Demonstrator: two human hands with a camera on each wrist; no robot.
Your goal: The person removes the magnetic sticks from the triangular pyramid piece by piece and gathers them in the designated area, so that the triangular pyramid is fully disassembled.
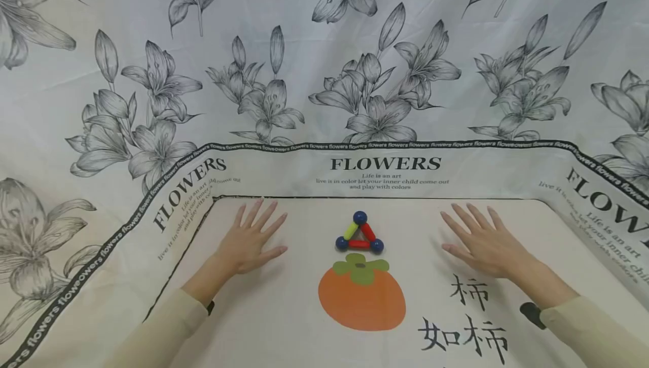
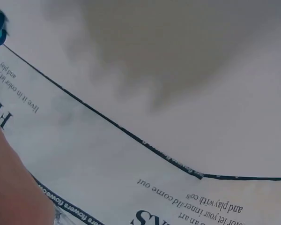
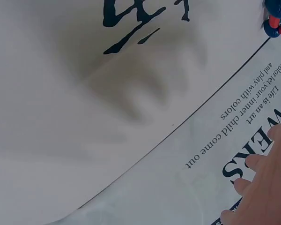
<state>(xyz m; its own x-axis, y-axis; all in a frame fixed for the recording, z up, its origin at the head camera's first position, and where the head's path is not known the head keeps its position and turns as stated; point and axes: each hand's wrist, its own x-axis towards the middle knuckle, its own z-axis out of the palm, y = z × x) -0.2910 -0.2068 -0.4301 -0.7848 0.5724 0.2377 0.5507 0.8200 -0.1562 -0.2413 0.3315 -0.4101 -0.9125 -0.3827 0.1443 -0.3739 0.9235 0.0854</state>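
A triangle of magnetic rods and balls (image 1: 359, 244) sits mid-table, with blue balls at its corners and red and yellow-green rods between them. To its left is my left hand (image 1: 252, 238), fingers spread and holding nothing. My right hand (image 1: 481, 241) is likewise spread on the other side, apart from the triangle. Shadows on the cloth suggest both hands are held above it. Part of the left hand (image 2: 16, 183) shows at the lower left of its wrist view. In the right wrist view, fingers of the right hand (image 3: 260, 187) line the right edge, and the triangle (image 3: 276, 18) is cut off.
A pale tablecloth (image 1: 284, 311) bears a printed orange persimmon (image 1: 362, 300) and black brush characters (image 1: 463, 340). Beyond a dark border line rises white fabric (image 1: 253, 171) with "FLOWERS" lettering and grey lily prints, at the back and both sides.
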